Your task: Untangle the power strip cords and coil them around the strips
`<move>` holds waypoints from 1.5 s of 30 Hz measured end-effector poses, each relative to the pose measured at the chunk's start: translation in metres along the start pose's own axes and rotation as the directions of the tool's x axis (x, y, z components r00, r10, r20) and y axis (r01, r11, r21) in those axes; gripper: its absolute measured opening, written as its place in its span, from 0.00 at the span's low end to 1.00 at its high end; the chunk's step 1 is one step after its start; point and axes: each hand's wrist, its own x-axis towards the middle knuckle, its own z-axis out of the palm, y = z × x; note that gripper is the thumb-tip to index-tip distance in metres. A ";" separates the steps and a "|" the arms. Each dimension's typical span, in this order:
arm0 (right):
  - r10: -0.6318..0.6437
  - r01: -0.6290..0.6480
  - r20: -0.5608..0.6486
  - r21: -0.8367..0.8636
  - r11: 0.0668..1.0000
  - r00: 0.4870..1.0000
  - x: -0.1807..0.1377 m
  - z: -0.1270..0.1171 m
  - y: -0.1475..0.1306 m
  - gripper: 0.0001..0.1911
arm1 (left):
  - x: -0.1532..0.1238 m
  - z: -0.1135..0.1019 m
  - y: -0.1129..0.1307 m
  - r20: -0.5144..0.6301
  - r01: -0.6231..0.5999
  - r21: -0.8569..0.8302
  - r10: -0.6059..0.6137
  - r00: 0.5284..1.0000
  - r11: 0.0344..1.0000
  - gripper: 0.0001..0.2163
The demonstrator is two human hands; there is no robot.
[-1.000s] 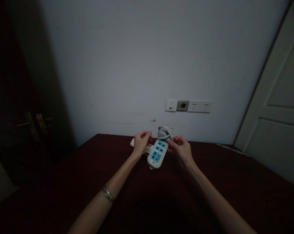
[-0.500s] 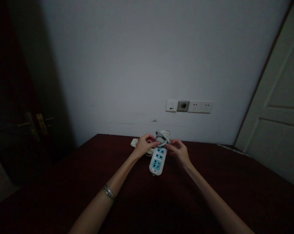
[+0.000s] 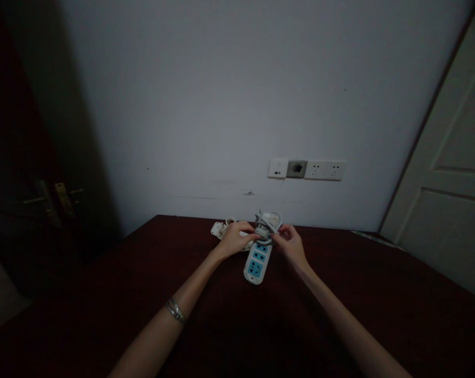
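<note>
Near the middle of the far edge of the surface (image 3: 103,304), a power strip (image 3: 258,262) sits between the left hand (image 3: 233,239) and the right hand (image 3: 294,249), its bare end toward the near edge. A bundled cord (image 3: 263,234) is at its far end, between the fingertips. Left of it, partly behind the left hand, lies another power strip (image 3: 216,229), nearer the far left corner. Behind the far edge stands the wall (image 3: 190,115), bearing a row of wall plates (image 3: 324,170) right of the cord. A door (image 3: 458,173) is beyond the right edge.
</note>
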 end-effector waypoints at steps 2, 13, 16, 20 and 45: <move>-0.021 0.021 0.001 -0.010 1.000 1.000 0.001 0.000 0.002 0.19 | 0.000 0.001 0.000 -0.002 0.003 0.012 -0.003 1.000 1.000 0.05; -0.127 0.122 -0.034 -0.116 0.986 0.991 0.001 0.002 0.005 0.17 | -0.002 0.016 0.024 -0.108 0.223 0.277 -0.200 0.974 0.935 0.14; -0.128 0.123 -0.032 -0.128 0.984 0.991 0.002 0.002 0.007 0.18 | -0.003 0.023 0.029 -0.178 0.302 0.280 -0.260 0.949 0.911 0.11; -0.038 0.024 -0.084 -0.167 0.986 0.996 0.002 0.002 0.008 0.20 | -0.008 0.031 0.031 -0.271 0.314 0.290 -0.237 0.933 0.904 0.11; 0.561 -0.310 0.352 -0.562 0.767 0.749 0.007 -0.016 -0.001 0.14 | -0.014 0.042 -0.011 -0.311 0.235 -0.180 -0.282 0.908 0.955 0.11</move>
